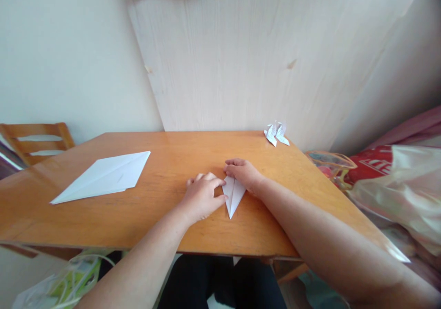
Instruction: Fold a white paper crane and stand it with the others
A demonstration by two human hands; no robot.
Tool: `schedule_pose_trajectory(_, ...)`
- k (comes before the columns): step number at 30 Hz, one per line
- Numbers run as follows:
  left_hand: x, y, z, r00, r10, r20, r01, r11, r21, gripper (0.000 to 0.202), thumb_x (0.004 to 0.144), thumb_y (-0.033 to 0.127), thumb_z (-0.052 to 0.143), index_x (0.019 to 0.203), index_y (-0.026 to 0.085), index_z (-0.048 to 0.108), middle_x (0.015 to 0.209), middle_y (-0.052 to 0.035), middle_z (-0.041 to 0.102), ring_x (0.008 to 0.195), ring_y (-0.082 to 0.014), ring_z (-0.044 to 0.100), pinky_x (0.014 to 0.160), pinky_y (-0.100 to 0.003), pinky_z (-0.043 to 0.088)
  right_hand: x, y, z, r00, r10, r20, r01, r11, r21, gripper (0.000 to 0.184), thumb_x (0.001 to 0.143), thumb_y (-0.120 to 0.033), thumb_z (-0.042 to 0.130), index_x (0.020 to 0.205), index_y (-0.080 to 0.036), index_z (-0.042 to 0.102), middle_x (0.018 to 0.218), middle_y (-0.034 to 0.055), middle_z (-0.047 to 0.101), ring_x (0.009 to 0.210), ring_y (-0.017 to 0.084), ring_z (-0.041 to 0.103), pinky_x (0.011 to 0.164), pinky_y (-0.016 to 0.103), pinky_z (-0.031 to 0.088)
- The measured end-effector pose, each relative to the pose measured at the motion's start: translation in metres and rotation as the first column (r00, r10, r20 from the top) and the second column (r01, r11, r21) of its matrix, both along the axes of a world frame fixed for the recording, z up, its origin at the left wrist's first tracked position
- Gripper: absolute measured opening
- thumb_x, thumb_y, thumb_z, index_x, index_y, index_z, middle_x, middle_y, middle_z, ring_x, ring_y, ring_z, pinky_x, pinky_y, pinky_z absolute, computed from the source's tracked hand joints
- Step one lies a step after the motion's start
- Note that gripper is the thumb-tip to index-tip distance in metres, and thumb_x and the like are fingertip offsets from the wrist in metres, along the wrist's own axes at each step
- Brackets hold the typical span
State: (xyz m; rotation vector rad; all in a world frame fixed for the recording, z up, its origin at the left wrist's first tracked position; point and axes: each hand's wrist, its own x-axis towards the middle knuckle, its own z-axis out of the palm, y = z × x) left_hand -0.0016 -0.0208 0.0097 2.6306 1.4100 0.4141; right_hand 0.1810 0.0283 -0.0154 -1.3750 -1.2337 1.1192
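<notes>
A small white folded paper (234,194) lies on the wooden table in front of me. It is kite-shaped, has a crease down the middle, and its sharp point faces me. My right hand (244,173) rests over its upper end, fingers bent and pressed on it, which hides that part. On the paper's left side is my left hand (204,195), its thumb and forefinger apart with their tips at the paper's edge; the other fingers are loosely bent.
A stack of larger white paper (110,175) lies on the left of the table (165,162). Two folded paper pieces (276,134) stand at the back right, by the wall. A wooden chair (37,141) is at far left. Plastic bags (403,185) crowd the right side.
</notes>
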Motion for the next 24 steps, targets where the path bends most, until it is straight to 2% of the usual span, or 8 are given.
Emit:
schedule_pose_trajectory(11,0.000,-0.017,0.003,0.999,-0.049,0.006,0.049,0.999,0.016,0.039,0.082,0.039,0.068,0.119,0.028,0.065,0.121,-0.0039,0.067,0.119,-0.0305,0.054,0.096,-0.045,0.040,0.001,-0.003,0.002,0.999,0.036,-0.006,-0.036,0.999,0.017,0.031,0.077,-0.015,0.063,0.107,-0.015,0.070,0.072,-0.0005,0.067,0.058,0.011,0.054,0.053,0.020,0.040)
schedule_pose_trajectory(17,0.000,-0.026,0.004,0.996,-0.082,0.031,0.082,0.997,0.005,0.036,0.080,0.033,0.068,0.116,0.028,0.063,0.118,-0.0022,0.068,0.117,-0.0284,0.055,0.097,-0.044,0.039,0.000,-0.002,0.003,0.999,0.035,0.011,-0.036,0.999,0.019,0.032,0.077,-0.013,0.061,0.108,-0.014,0.068,0.072,-0.0010,0.066,0.060,0.011,0.054,0.056,0.020,0.042)
schedule_pose_trajectory(24,0.001,-0.035,0.008,0.995,-0.077,0.062,0.078,0.997,-0.025,0.032,0.079,0.028,0.066,0.111,0.027,0.060,0.118,-0.0014,0.069,0.116,-0.0282,0.056,0.098,-0.045,0.038,0.001,0.000,-0.001,0.999,0.048,0.007,-0.048,0.998,0.028,0.029,0.079,-0.019,0.061,0.106,-0.015,0.067,0.072,-0.0011,0.064,0.058,0.011,0.053,0.054,0.021,0.041)
